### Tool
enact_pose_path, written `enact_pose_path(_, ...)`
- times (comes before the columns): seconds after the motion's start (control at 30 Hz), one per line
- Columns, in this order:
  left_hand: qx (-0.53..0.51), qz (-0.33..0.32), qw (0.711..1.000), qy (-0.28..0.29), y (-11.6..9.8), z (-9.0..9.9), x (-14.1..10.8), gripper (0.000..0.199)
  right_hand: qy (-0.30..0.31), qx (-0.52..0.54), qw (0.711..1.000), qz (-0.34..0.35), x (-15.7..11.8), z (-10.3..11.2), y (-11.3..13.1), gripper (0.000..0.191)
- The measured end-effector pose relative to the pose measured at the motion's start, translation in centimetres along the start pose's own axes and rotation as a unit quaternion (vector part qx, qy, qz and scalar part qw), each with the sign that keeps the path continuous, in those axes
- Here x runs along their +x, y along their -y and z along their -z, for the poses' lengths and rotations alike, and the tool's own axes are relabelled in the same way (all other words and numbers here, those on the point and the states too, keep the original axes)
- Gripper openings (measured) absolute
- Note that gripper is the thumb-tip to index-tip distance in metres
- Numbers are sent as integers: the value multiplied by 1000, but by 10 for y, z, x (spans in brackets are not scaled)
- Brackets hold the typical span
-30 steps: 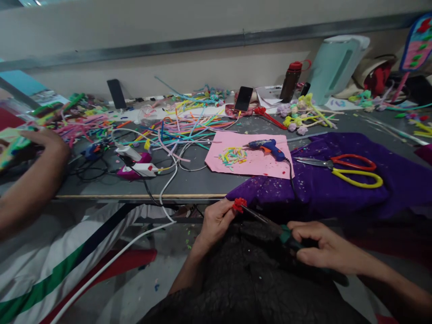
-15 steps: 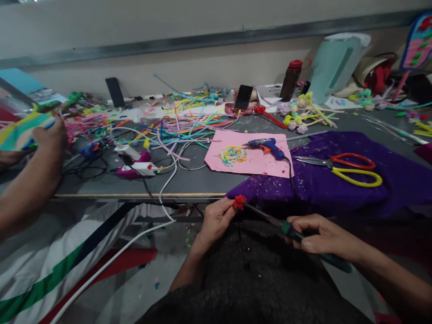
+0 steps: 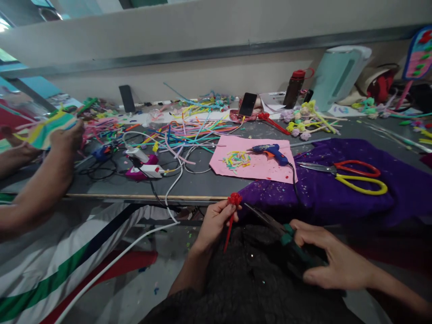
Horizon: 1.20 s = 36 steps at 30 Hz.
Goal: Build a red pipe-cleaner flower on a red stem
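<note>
Over my lap, my left hand (image 3: pixel 216 220) pinches a small red pipe-cleaner flower (image 3: pixel 234 199), its stem hanging down below the fingers. My right hand (image 3: pixel 324 254) is wrapped round long-nose pliers (image 3: pixel 286 234) with dark green handles. Their tips point at the flower and stand a little apart from it. On the table ahead, a blue glue gun (image 3: pixel 270 152) lies on a pink sheet (image 3: pixel 219 166) beside a pile of short pastel cut pieces (image 3: pixel 237 161). Scissors (image 3: pixel 351 173) with one red and one yellow handle rest on purple cloth (image 3: pixel 324 202).
At left, another person's hands (image 3: pixel 65 139) hold a striped colourful piece. A power strip (image 3: pixel 145 171) with a white cable runs over the table edge. Behind lie loose pipe cleaners (image 3: pixel 195 128), a phone (image 3: pixel 248 104), a bottle (image 3: pixel 293 87) and a pale green jug (image 3: pixel 339 78).
The plier tips have come away from the red flower, and their handles have spread. My left hand now shows the flower upright with its stem hanging. The camera view has shifted slightly.
</note>
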<state>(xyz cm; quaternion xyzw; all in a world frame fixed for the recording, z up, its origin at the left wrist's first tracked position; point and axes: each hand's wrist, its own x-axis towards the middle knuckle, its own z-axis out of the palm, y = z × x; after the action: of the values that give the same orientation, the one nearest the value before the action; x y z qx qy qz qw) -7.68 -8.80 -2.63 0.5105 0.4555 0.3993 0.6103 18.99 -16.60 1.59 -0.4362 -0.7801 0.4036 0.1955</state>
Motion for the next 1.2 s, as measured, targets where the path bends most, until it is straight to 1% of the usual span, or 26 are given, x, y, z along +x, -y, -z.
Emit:
enact_pose_path(0.17, -8, 8, 999, 30, 3, 0, -1, 35, 8, -33, 999, -10, 3, -5, 2, 24)
enact_pose_path(0.3, -4, 17, 999, 34, 4, -1, -2, 31, 13, -43, 999, -13, 4, -6, 1, 22)
enact_pose_path(0.47, 25, 13, 999, 37, 3, -2, -3, 35, 24, -47, 999, -10, 5, -6, -1, 21)
enact_pose_path(0.63, 36, 18, 998, 42, 2, -2, -3, 37, 20, -27, 999, 5, 6, -6, -2, 18)
enact_pose_path(0.87, 26, 15, 999, 40, 3, -2, -3, 34, 21, -9, 1000, 15, 7, -7, -4, 17)
enact_pose_path(1.0, 20, 12, 999, 49, 2, -3, -3, 34, 23, 1, 1000, 16, 6, -7, -4, 15)
enact_pose_path(1.2, 41, 2, 998, 48, 2, -1, -4, 35, 39, 65, 997, 25, 5, -4, -4, 11)
